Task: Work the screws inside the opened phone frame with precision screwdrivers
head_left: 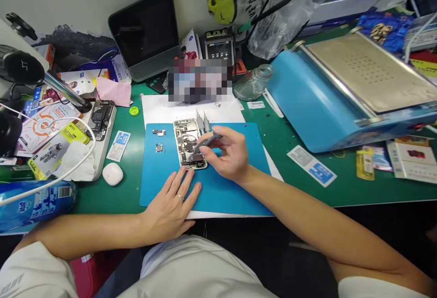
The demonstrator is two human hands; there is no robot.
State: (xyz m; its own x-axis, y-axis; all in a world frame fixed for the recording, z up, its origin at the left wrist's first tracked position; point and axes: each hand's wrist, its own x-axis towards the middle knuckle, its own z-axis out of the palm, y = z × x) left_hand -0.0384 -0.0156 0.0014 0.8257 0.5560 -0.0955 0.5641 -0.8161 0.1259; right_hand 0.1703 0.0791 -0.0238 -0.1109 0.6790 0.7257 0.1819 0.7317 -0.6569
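Observation:
An opened phone (187, 133) with its inner parts bare lies on the blue mat (235, 197). My right hand (230, 152) grips a dark screwdriver (210, 140), its tip pointing down at the phone's lower half; the exact contact cannot be made out. My left hand (175, 202) rests with spread fingers on the mat, fingertips at the phone's bottom edge. Two more grey screwdrivers (204, 121) stand or lie just behind the phone's right side. Small loose phone parts (159, 132) and a tiny module (159, 148) sit on the mat to the left.
A blue machine with a metal plate (368, 70) takes up the right. A glass jar (254, 84) and a dark-screened display (145, 33) stand at the back. Left are a white earbud case (112, 174), another opened phone (101, 118) and boxes. A white cable (51, 182) loops near my left arm.

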